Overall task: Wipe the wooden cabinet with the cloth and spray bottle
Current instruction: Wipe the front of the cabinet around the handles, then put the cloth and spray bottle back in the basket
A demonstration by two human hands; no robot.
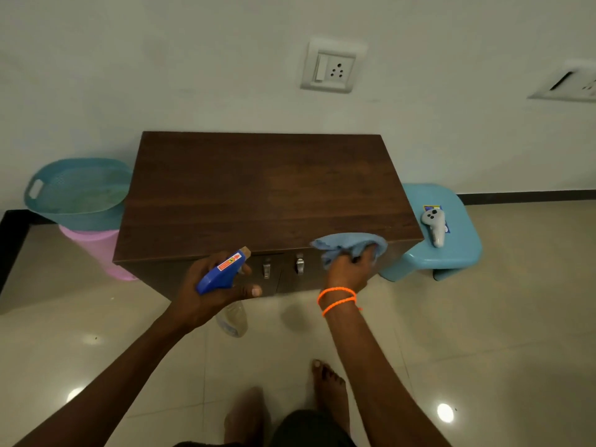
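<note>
From where I watched, the wooden cabinet point(258, 188) filled the middle of the view, its dark top a broad rectangle with the long axis running left to right, its far edge against the pale wall and its near edge just beyond the person's hands. To its left stood a teal basket point(77, 191) stacked on a pink bin point(96, 250); to its right sat a light blue plastic stool point(451, 253) with a white handheld controller point(433, 225) lying on it. My left hand point(209, 288) was closed around the neck of the spray bottle point(224, 272), blue trigger head up and nozzle aimed toward the near left part of the top, the clear body hanging below the palm. My right hand point(346, 269) had its fingers clenched on the bunched blue cloth point(348, 245), which rested at the near right edge of the top, touching the wood as far as I could tell. Two orange bands point(337, 298) circled that wrist. I judged the wiping barely begun, since nearly the whole top lay far and left of the cloth. So the coming stroke would have to travel leftward along the long axis and away toward the wall, and the cloth hand was plainly the nearer one to the surface, with the bottle held just short of the near edge, above the cabinet's two small metal door handles point(283, 267).
</note>
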